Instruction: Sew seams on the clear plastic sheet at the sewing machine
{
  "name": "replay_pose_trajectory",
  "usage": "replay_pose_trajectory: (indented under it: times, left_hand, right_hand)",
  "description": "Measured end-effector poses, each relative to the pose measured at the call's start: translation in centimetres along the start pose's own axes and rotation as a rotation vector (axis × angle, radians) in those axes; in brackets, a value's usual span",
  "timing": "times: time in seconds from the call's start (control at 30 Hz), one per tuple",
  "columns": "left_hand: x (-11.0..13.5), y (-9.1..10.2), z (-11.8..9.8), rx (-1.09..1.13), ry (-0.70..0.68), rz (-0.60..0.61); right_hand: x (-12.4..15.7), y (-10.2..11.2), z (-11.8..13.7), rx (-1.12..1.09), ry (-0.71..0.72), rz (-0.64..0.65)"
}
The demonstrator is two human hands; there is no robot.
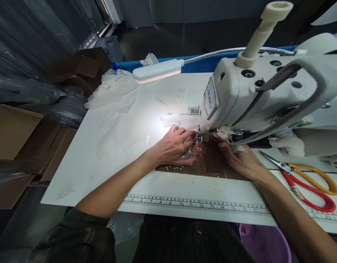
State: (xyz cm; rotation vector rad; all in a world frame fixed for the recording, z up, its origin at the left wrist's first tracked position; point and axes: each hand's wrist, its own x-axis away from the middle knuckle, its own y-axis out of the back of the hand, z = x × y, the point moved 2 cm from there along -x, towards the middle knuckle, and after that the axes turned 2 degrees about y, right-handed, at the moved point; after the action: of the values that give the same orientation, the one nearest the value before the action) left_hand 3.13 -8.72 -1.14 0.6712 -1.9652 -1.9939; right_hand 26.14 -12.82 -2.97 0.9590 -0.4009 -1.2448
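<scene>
My left hand (177, 147) rests on the sewing machine bed, fingers stretched toward the presser foot (203, 138) and thumb apart below them. Clear, shiny material shows between its thumb and fingers. To the right of the foot is my right hand (241, 159), thumb and fingers drawn together under the machine head; what they hold, if anything, is hidden. Both hands lie over a brown plate (209, 166) with bits of thread and a small red-and-white mark. The white sewing machine (228, 95) stands above them, a whitish cloth scrap (223, 132) near its needle area.
Scissors (305, 179) with orange and red handles lie right of my right forearm. A ruler strip (195, 203) runs along the front of the white table (102, 157). An oblong lamp (159, 70) hangs over the table. Cardboard boxes (17, 128) stand left; a purple basket (284, 244) is below.
</scene>
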Motion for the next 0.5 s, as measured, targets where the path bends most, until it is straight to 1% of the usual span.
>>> replay_pose_trajectory:
  times: [0.1, 0.17, 0.27, 0.33, 0.37, 0.43, 0.5]
  left_hand:
    - [0.1, -0.3, 0.1, 0.029, 0.017, -0.013]
    - [0.3, -0.6, 0.2, 0.051, 0.039, -0.028]
    - [0.5, -0.9, 0.1, 0.067, 0.115, -0.103]
    - [0.6, -1.1, 0.1, 0.064, 0.179, -0.165]
    - [0.6, -1.2, 0.2, 0.063, 0.203, -0.177]
    - [0.4, -1.4, 0.6, 0.066, 0.216, -0.136]
    - [-0.2, -1.4, 1.4, 0.076, 0.189, -0.044]
  right_hand:
    - [0.7, -0.3, 0.2, -0.040, -0.037, 0.022]
    - [1.0, -0.4, 0.3, -0.029, -0.064, -0.007]
    - [1.1, -0.4, 0.4, 0.007, -0.084, -0.042]
    - [1.0, -0.4, 0.5, 0.022, -0.073, -0.056]
    - [0.9, -0.4, 0.6, 0.026, -0.061, -0.060]
    - [0.9, -0.6, 0.6, 0.031, -0.036, -0.058]
    - [1.1, -0.9, 0.3, 0.052, -0.037, -0.046]
